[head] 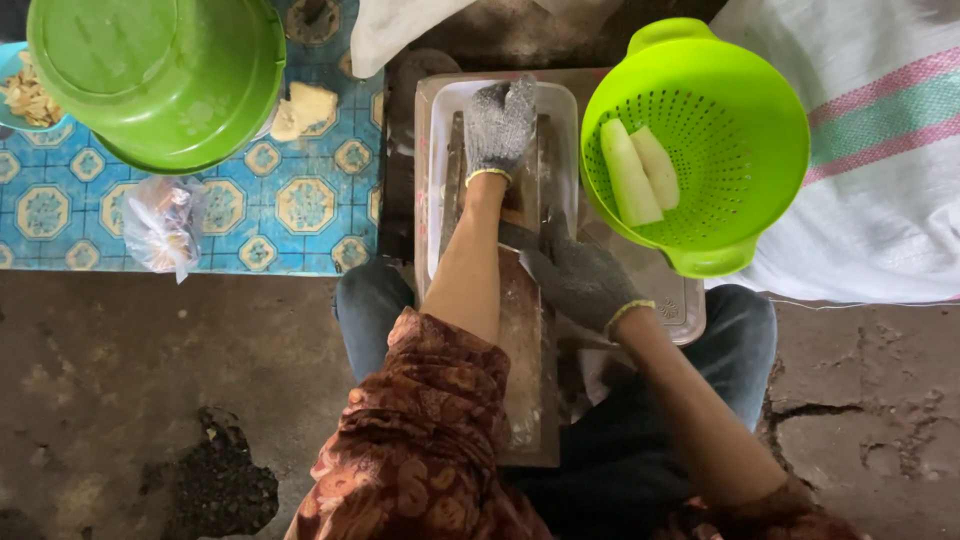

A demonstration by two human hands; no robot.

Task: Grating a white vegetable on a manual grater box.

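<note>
Both gloved hands (500, 125) on slicer board (525, 330)

Lime-green colander (760, 90), grey gloves (500, 120), blue patterned mat (300, 200)

Informal floor-level food prep spot: cracked concrete floor (120, 400), patterned blue mat (290, 210), green colander (700, 140) w/ peeled veg.

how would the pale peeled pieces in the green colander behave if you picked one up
The two pale pieces look peeled and smooth, so probably slippery. They seem solid and thick, likely stiff. Their rounded, elongated shape could roll in the curved green colander.
</note>
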